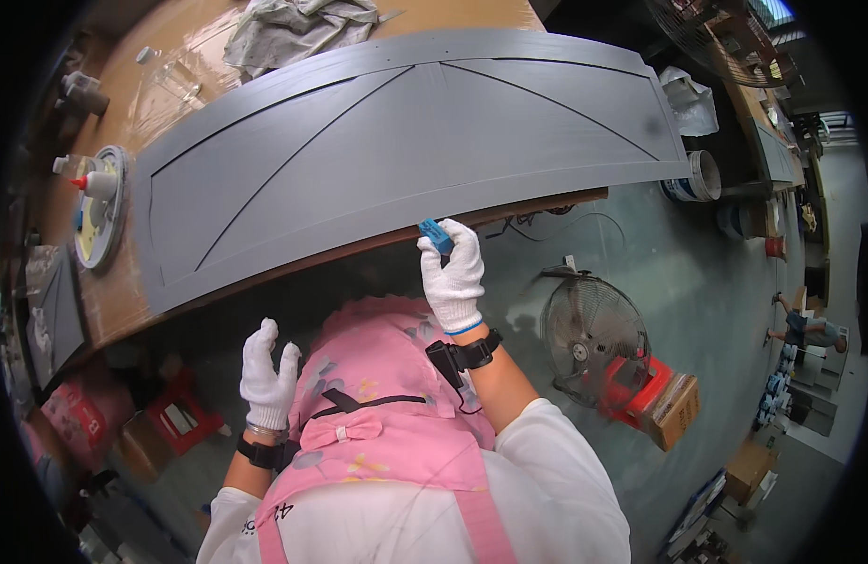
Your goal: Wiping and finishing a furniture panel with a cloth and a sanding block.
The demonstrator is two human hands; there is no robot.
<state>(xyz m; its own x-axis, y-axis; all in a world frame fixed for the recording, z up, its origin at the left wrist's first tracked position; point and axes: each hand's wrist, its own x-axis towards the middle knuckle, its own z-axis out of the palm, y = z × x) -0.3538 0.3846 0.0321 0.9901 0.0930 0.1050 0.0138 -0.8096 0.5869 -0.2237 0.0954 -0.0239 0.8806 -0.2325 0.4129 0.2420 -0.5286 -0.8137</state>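
My right hand [455, 282], in a white knit glove, pinches a small blue block [436, 235] between thumb and fingers. The block is held up at the near edge of a long grey panel [387, 141]; whether it touches the panel I cannot tell. Thin dark grooves cross the panel on the slant, and it lies flat on the workbench. My left hand [267, 376], gloved too, hangs in front of the bench, left of the pink apron [387, 432]. Its thumb and fingers are apart, and nothing is in it.
A crumpled grey cloth [297, 33] and a clear bottle [175, 75] lie beyond the panel. At the left, a round lid [100, 211] bears a white bottle with a red tip. A floor fan [584, 338] stands to my right, near a white bucket [704, 177].
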